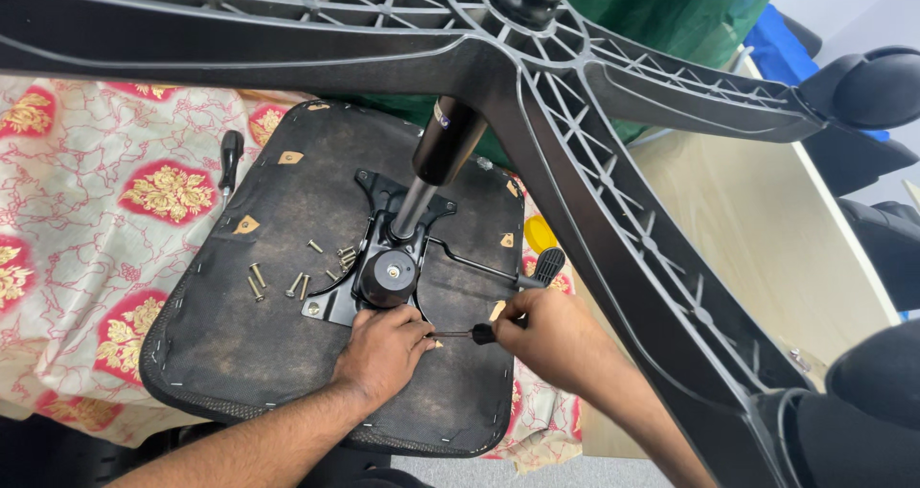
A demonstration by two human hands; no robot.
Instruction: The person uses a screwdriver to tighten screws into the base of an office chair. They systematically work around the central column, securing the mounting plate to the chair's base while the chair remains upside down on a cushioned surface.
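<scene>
left hand (383,349) fingers curled on seat underside (240,354) | right hand (551,330) fingers gripping one screwdriver (460,334) | about seven loose screws (297,282)

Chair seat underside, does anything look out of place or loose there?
Yes: several loose screws lie scattered on the upturned seat left of the metal mechanism plate, not in any holes. Nothing looks damaged.
</scene>
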